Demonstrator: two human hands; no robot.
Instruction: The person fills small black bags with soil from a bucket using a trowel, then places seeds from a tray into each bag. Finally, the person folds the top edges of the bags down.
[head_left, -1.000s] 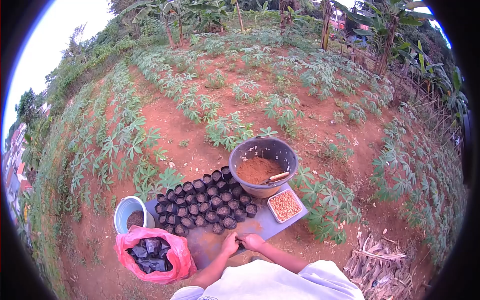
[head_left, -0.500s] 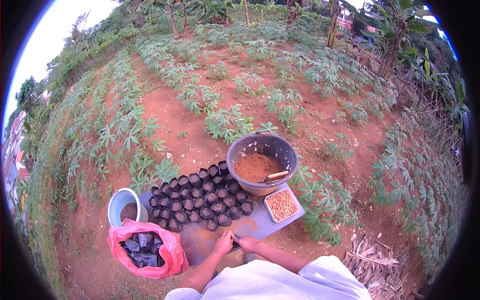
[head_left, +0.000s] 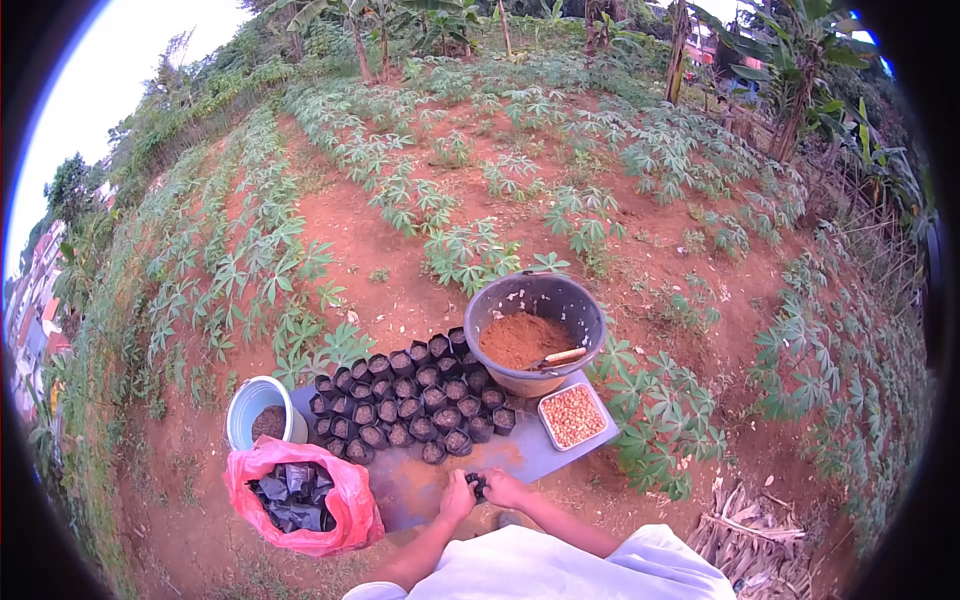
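My left hand (head_left: 458, 495) and my right hand (head_left: 504, 488) meet at the near edge of the table, both closed on a small black plastic planting bag (head_left: 478, 487). The bag looks crumpled, and my fingers partly hide it. Just beyond my hands, several rows of black planting bags (head_left: 408, 408) filled with soil stand upright, close together. Left of my hands, a pink plastic bag (head_left: 356, 500) lies open with folded black plastic bags (head_left: 292, 493) inside.
On the grey table (head_left: 515, 450) loose soil is scattered. A large dark bucket (head_left: 590, 330) holds reddish soil (head_left: 522, 340) and a wooden-handled trowel (head_left: 563, 356). Beside it sits a white tray (head_left: 608, 428) of corn kernels (head_left: 573, 415). A pale blue bucket (head_left: 240, 412) stands left; leafy plants (head_left: 665, 410) grow around.
My hands have shifted slightly, and the black planting bag between them now looks more bunched up. The whole view has moved a little; the filled bags and containers stay in place.
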